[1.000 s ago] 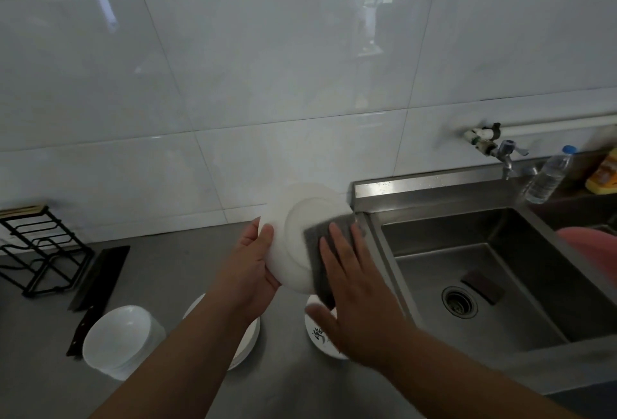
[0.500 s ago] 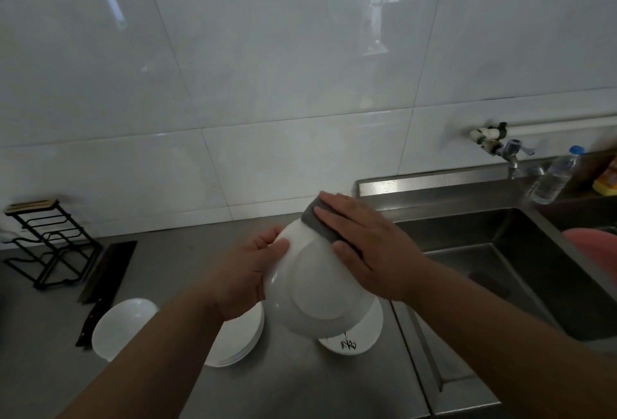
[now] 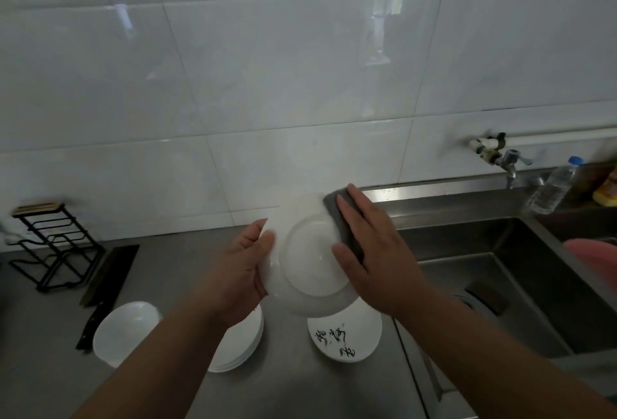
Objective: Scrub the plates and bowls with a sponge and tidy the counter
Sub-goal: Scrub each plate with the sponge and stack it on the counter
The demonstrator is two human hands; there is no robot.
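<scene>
I hold a white plate (image 3: 309, 260) tilted above the counter with its underside towards me. My left hand (image 3: 242, 268) grips its left rim, thumb on the near face. With straight fingers my right hand (image 3: 374, 251) presses a grey sponge (image 3: 347, 228) flat against the plate's upper right part. Below lie a stack of white plates (image 3: 242, 345), a white plate with black writing (image 3: 347, 338) and white bowls (image 3: 125, 331).
The steel sink (image 3: 500, 285) lies to the right, with a tap (image 3: 507, 159), a water bottle (image 3: 554, 186) and a pink basin (image 3: 594, 258) at its far side. A black wire rack (image 3: 50, 248) and a cleaver (image 3: 107, 281) sit on the counter at the left.
The plate has turned to face me more squarely. My right hand slid the sponge from the plate's top edge down over its right side, fingers now flatter.
</scene>
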